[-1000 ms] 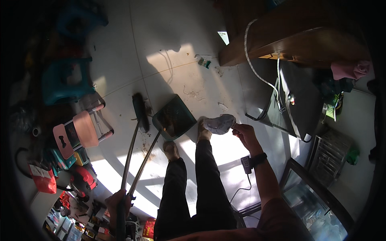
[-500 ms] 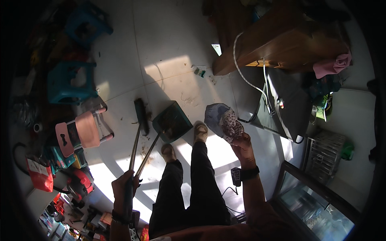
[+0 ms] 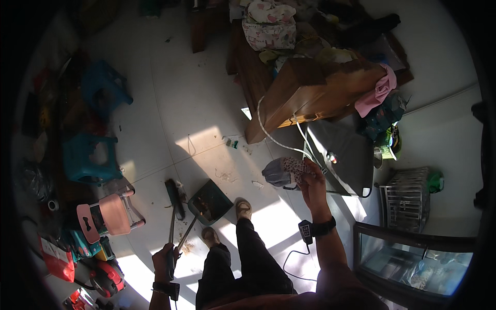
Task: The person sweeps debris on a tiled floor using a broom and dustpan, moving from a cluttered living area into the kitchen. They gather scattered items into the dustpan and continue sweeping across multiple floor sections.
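Cloth (image 3: 281, 172) moved farther ahead of shoes (image 3: 244, 209), pinched by right hand (image 3: 312, 183), lying left of its fingers (image 3: 308, 169), long axis sideways; left hand (image 3: 164, 259) grasps broom (image 3: 175, 199) and dustpan (image 3: 221, 205).

The head view looks from the person's head, through the left of two fisheye cameras, steeply down and ahead over the floor (image 3: 155, 116). The right forearm (image 3: 329, 248) and trousers (image 3: 257, 261) rise from the lower border and are nearest; the shoes (image 3: 243, 209) stand farther off, on the floor's near part. Beyond, the floor runs away toward the top, and straight edges bend toward the dark rim.
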Tool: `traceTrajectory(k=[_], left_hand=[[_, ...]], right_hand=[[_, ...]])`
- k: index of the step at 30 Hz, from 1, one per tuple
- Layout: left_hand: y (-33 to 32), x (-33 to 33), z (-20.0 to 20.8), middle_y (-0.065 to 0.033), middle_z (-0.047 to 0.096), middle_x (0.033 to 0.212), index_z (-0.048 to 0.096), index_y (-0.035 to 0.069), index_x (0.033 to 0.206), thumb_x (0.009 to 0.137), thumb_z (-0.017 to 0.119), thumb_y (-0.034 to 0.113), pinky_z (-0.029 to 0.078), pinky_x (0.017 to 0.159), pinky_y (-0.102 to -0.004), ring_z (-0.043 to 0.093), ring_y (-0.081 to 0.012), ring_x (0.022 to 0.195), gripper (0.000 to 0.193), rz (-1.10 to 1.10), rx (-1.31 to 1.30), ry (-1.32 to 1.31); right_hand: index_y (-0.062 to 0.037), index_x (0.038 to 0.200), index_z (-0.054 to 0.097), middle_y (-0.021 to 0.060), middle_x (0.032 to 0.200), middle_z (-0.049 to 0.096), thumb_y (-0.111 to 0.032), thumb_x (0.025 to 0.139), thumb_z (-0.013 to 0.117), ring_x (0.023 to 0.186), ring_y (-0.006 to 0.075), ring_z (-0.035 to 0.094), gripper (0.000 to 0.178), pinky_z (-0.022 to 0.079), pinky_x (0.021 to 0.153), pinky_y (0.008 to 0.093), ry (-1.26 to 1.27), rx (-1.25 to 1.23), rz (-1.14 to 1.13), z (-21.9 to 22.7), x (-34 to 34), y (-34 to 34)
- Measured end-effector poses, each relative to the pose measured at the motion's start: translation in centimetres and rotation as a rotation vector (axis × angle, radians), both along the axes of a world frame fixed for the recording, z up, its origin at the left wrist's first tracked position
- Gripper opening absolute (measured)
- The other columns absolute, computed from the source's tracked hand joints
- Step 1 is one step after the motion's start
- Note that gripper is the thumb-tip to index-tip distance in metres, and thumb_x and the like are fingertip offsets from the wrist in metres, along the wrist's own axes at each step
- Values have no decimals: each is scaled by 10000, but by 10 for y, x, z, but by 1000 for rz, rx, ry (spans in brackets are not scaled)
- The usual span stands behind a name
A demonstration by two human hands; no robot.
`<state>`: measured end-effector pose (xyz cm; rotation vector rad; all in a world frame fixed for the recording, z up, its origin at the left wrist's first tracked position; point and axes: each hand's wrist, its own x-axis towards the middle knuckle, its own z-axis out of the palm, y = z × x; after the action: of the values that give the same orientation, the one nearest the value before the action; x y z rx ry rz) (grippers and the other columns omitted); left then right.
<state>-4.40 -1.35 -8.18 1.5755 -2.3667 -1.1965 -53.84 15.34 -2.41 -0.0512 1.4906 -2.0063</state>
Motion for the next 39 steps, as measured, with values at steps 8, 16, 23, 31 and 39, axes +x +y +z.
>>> traceTrajectory(k=[8,16,23,31,39], left_hand=[[-7,-16,0,-111,669,678,665,171,948,862,668,351,545,597,-391,671,-325,642,199,-93,-173,-129],[-7,-24,3,-108,668,660,677,162,958,848,694,340,549,600,-381,674,-328,638,210,-66,-183,-138],[-7,-44,3,-121,660,659,643,173,955,871,654,400,537,582,-443,661,-358,629,242,-139,-280,-79],[35,-60,4,-124,664,704,612,160,1011,834,669,386,513,591,-437,671,-336,689,293,-308,-211,-74],[62,-29,19,-133,691,805,521,165,1303,800,680,407,529,611,-436,685,-328,726,581,-487,-154,-92]], right_hand=[[14,1383,452,83,1203,587,-6,829,498,1057,173,579,556,467,899,294,431,-399,18,99,-204,-105],[-233,1533,274,-26,1094,518,-115,801,529,965,113,507,784,425,884,323,180,6,-60,54,-208,-93],[-140,1397,420,71,1092,523,-263,919,542,1077,264,560,509,543,834,426,-137,437,-71,44,-80,-32],[-53,1289,448,240,1050,611,-509,911,604,888,303,677,613,579,796,405,-301,79,1392,-7,255,-42],[-11,868,595,79,763,615,-144,879,634,630,163,614,140,498,517,282,-52,-32,1125,-65,313,-25]])
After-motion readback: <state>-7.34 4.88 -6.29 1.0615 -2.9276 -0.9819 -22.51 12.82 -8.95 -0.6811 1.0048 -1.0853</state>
